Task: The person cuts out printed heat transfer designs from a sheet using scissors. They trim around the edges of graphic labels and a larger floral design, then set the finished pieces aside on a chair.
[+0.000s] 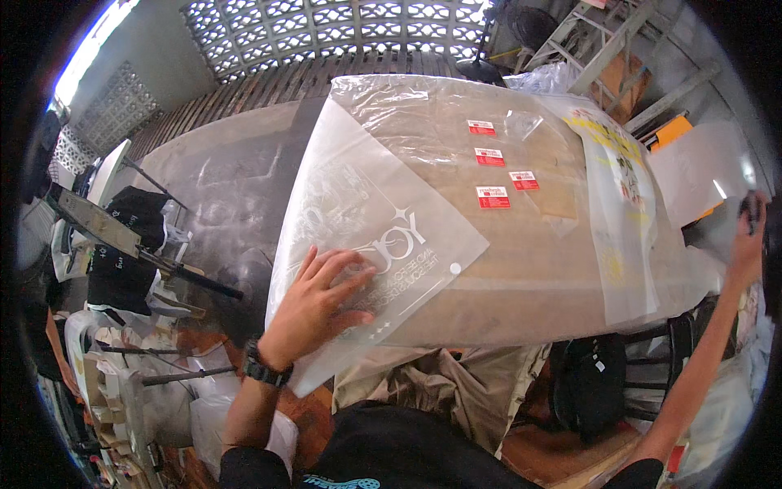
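Note:
My left hand (326, 297) lies spread on a translucent film sheet (436, 232) printed with white lettering and a star shape. The sheet rests slantwise on the table's left part, and its near corner hangs past the table edge. At the far right, my right hand (745, 240) is raised with its fingers closed around a small dark object (751, 210), whose kind I cannot make out. A pale, glossy sheet (700, 175) is beside that hand; whether they touch is unclear.
Clear plastic covers the brown table (521, 277). On it lie several red-and-white labels (493, 197) and a clear bag printed in yellow (623, 191). A black chair (590, 383) stands under the near right side. Metal frames with black cloth (122, 277) stand left; a ladder (599, 41) stands behind.

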A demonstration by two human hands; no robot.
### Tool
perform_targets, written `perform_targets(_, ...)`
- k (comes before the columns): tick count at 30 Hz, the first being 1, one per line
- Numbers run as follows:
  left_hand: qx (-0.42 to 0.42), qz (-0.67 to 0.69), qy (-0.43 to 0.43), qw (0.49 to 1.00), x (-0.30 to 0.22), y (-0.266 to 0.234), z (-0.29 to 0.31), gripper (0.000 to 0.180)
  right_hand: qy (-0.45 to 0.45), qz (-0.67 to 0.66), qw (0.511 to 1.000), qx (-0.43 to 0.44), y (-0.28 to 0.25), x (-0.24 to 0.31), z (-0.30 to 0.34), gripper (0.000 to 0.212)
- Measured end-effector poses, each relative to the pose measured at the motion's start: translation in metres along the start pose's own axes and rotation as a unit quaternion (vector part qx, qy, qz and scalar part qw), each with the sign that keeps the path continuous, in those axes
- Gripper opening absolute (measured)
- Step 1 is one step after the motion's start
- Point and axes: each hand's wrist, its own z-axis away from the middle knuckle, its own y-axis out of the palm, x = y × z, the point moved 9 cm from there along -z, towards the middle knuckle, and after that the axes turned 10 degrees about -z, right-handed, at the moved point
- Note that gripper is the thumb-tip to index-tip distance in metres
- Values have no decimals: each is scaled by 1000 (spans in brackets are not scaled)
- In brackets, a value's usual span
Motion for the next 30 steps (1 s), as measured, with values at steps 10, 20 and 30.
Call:
perform_targets(10,89,19,18,996,13,-6,4,61,204,-353,830,380,69,145,175,58)
perform_targets(20,61,-36,-37,997,27,17,-21,69,271,-451,790,315,9,181,123,50)
perform_targets(30,-20,-41,-123,991,-18,36,-22,74,397,-757,162,493,-138,461,203,51)
